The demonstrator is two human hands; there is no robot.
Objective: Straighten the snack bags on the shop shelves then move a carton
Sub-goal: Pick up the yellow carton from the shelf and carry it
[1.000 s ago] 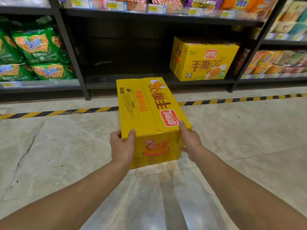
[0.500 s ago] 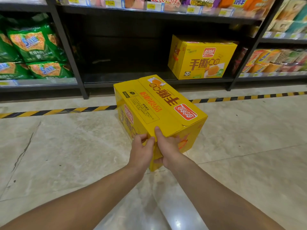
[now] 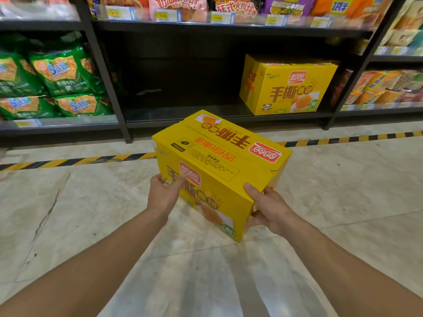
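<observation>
— Pale stone floor point(image 3: 91, 213) fronts black shop shelving; which item do we label first?
— We label the yellow carton point(image 3: 219, 165) at centre. It is held in front of the shelving and over the floor, turned so that one corner points towards us. Its printed top faces up, with the lettering upside down from our side. Whether its lowest corner meets the tiles we cannot tell
— And how do we hold it?
— Our left hand point(image 3: 163, 195) grips the carton's left edge, with the thumb laid on the near printed face and the fingers wrapped round the edge, mostly out of sight. Our right hand point(image 3: 269, 211) grips the near right corner, with the thumb pressed on the top edge and the fingers curled round the end face. Both forearms reach in from the bottom of the view
— What do we mark beyond it?
— Behind the carton a yellow-and-black striped floor line point(image 3: 75, 160) runs parallel to the shelf base. On the bottom shelf point(image 3: 183, 112), to the right, a second yellow carton point(image 3: 286, 88) of the same print stands upright, well apart from ours. Left of a black upright point(image 3: 107, 88), green snack bags point(image 3: 66, 72) lie stacked in two rows. Above, blurred packets point(image 3: 176, 5) sit behind price tags point(image 3: 167, 14), and more packets point(image 3: 377, 88) fill the bay at right
</observation>
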